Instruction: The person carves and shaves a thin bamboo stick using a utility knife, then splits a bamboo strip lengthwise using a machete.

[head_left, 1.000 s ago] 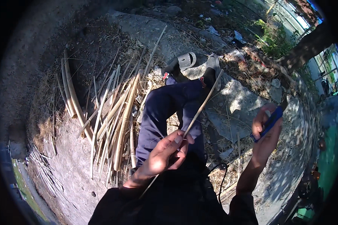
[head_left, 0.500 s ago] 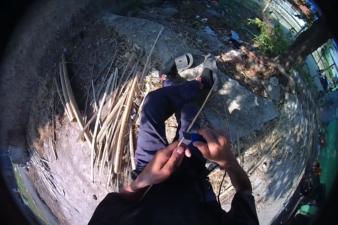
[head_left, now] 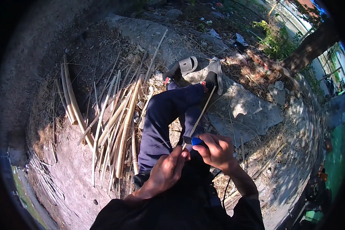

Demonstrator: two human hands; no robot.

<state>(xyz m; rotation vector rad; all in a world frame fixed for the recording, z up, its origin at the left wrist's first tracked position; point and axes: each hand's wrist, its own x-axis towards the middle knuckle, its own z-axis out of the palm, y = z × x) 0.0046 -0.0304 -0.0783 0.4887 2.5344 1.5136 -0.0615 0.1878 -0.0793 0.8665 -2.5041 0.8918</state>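
A thin pale bamboo strip [head_left: 202, 112] runs from my hands up over my right leg toward my shoe. Its lower end is pinched in my left hand [head_left: 167, 165], above my lap. My right hand [head_left: 217, 151] is closed round the blue handle of a knife [head_left: 197, 142]. The knife's short, broad dark blade lies against the strip, just above my left fingertips. Part of the handle is hidden inside my right fingers.
To the left lies a loose pile of split bamboo strips [head_left: 119, 126], with thicker curved bamboo pieces [head_left: 71, 92] beyond it. A flat rock slab [head_left: 245, 103] is at the right of my legs. A tree trunk [head_left: 312, 46] rises at far right.
The strip has slid down toward me, so its far end sits lower by my shoe. My right hand and the knife have shifted slightly left and down.
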